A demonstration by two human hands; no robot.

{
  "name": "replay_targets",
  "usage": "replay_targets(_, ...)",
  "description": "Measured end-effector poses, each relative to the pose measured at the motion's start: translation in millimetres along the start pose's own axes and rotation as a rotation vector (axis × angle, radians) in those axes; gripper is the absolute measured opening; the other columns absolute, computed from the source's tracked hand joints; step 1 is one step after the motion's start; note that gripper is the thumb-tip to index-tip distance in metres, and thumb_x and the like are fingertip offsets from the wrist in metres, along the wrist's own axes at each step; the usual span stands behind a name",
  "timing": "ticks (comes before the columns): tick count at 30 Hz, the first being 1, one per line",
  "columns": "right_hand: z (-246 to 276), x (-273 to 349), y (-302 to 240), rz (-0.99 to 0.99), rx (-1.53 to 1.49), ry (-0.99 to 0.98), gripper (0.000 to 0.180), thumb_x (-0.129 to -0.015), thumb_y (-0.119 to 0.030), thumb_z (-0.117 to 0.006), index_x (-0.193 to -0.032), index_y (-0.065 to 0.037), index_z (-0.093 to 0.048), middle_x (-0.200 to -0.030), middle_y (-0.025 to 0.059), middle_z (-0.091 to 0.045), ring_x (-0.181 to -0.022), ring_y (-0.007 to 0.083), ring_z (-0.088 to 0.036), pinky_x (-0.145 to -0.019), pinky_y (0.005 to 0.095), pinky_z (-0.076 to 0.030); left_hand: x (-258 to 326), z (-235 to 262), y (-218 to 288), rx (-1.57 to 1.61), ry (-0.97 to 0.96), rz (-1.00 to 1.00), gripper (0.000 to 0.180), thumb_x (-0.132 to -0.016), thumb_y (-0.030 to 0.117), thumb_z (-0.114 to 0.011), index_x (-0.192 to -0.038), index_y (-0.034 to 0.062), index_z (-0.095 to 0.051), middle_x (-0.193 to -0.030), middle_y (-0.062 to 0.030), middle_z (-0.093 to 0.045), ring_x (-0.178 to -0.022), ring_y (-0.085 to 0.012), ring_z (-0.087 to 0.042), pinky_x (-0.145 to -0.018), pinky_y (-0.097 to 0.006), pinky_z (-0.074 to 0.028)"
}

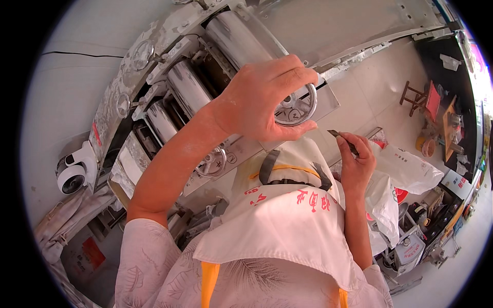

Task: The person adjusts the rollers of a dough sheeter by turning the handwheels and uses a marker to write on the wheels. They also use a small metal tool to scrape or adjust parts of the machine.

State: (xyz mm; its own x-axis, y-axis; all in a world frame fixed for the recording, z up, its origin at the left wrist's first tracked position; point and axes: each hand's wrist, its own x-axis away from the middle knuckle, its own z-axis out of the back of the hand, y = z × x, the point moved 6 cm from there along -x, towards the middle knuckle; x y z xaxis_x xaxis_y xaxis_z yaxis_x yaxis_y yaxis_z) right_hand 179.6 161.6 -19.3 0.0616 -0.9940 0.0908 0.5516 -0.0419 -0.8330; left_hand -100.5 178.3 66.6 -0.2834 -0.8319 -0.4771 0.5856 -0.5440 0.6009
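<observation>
1. Left hand (251, 102): curving in a wide C at the upper handwheel (294, 122), fingers reaching along its upper rim, thumb extending under its lower edge. Thumb and fingers are staying well apart; can't tell if they're actually gripping the rim.
2. Upper handwheel: sitting at the near end of the large roller (241, 38), partly hiding behind the left hand.
3. Right hand (358, 164): closing thumb and fingers on a small dark tool (334, 133). Pointed end is sticking out toward the upper handwheel, apart from it; fingers are covering part of the body, so exact type is unclear.
4. Lower handwheel (222, 159): standing nearer the person, beyond the left forearm; the arm is overlapping its view.
5. Machine: middle roller (187, 87) and small roller (162, 120) are lining up below the large one. Metal panel (354, 31) is sloping off to the upper right.
6. Person is wearing a pale apron (277, 231) with red print.
7. Right side: white bags (411, 167) are lying near the right hand; red-seated folding stool (432, 101) is standing farther back.
8. Left side: white round-headed device (77, 172) is sitting beside the machine.
</observation>
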Motion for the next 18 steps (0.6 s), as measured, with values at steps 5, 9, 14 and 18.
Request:
replay_targets(5,0.5,0.0,-1.2,0.010,0.019,-0.002,0.012,-0.096,-0.005,-0.082,-0.107,-0.001,-0.083,-0.101,0.0067,-0.076,-0.087,0.0137,-0.071,-0.081,0.0290,-0.057,-0.1,0.1,0.5,0.005,0.018,-0.014,0.057,-0.071,0.022,-0.093,-0.119,0.0022,-0.069,-0.104,-0.0097,-0.069,-0.084,-0.0277,-0.069,-0.071,-0.035,-0.059)
replay_targets(9,1.2,-0.4,-1.4,0.011,0.015,0.000,0.012,-0.097,-0.005,-0.082,-0.108,-0.001,-0.083,-0.101,0.0069,-0.076,-0.087,0.0139,-0.071,-0.082,0.0292,-0.057,0.2,-0.9,-0.3,0.003,0.023,-0.025,0.057,-0.071,0.021,-0.093,-0.119,0.0017,-0.069,-0.104,-0.0096,-0.069,-0.084,-0.0274,-0.069,-0.070,-0.035,-0.058)
replay_targets(14,1.6,-0.4,-1.3,0.003,0.023,-0.001,0.012,-0.097,-0.005,-0.082,-0.108,0.000,-0.083,-0.101,0.0070,-0.076,-0.088,0.0140,-0.071,-0.082,0.0291,-0.057,0.3,-0.6,-0.2,0.001,0.022,-0.024,0.057,-0.070,0.021,-0.092,-0.119,0.0017,-0.069,-0.103,-0.0094,-0.069,-0.083,-0.0274,-0.068,-0.070,-0.035,-0.058)
replay_targets(18,1.2,-0.5,-1.8,0.014,0.027,-0.002,0.012,-0.097,-0.005,-0.082,-0.108,0.000,-0.082,-0.101,0.0071,-0.076,-0.088,0.0139,-0.071,-0.082,0.0292,-0.057,0.8,-1.0,-1.0,0.009,0.023,-0.022,0.057,-0.070,0.021,-0.092,-0.119,0.0021,-0.069,-0.103,-0.0093,-0.069,-0.083,-0.0273,-0.068,-0.070,-0.035,-0.058)
